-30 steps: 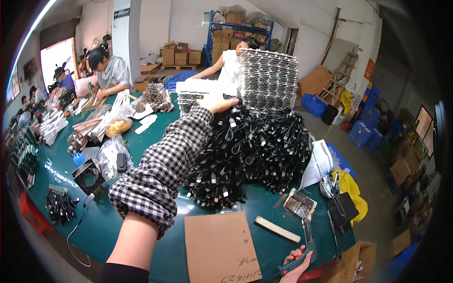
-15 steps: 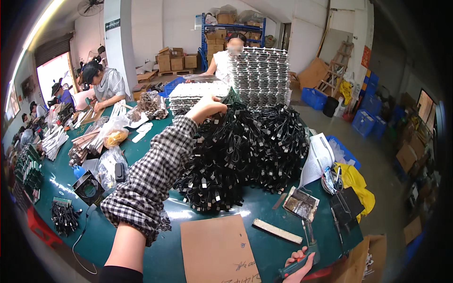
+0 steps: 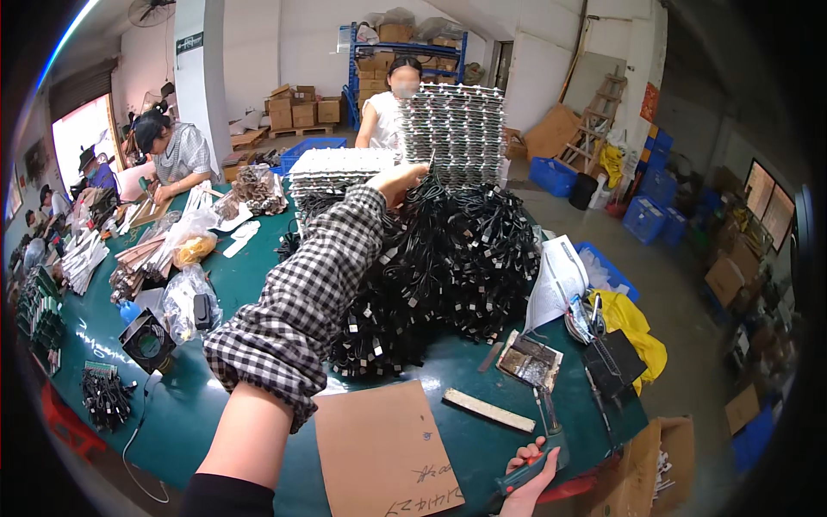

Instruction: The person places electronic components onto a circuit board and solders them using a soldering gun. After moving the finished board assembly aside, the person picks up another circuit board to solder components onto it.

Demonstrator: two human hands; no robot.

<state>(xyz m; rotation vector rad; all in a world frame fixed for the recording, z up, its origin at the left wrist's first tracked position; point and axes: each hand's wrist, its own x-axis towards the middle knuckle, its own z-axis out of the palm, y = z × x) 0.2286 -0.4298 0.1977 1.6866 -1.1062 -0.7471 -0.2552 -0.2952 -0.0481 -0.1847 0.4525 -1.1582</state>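
My left arm, in a black-and-white checked sleeve (image 3: 301,289), stretches far across the table. At its end my left hand (image 3: 396,183) is closed at the top of a large heap of black cables (image 3: 482,258) with metal plugs. What its fingertips pinch is too small and hidden to make out. At the lower right my right hand (image 3: 527,474) grips the handle of a green soldering gun (image 3: 553,439). The gun's metal tip points up toward a shallow, stained solder tray (image 3: 530,360); I cannot tell whether they touch.
A cardboard sheet (image 3: 383,448) and a pale strip (image 3: 489,409) lie in front. Stacked white-and-metal racks (image 3: 452,129) stand behind the heap. To the left are a black fan (image 3: 146,340) and bagged parts (image 3: 191,302). One person (image 3: 383,121) is opposite, another (image 3: 177,151) at left.
My left hand has moved right and farther over the top of the cable heap. The view has shifted slightly. My right hand still holds the soldering gun; the person opposite has lowered an arm.
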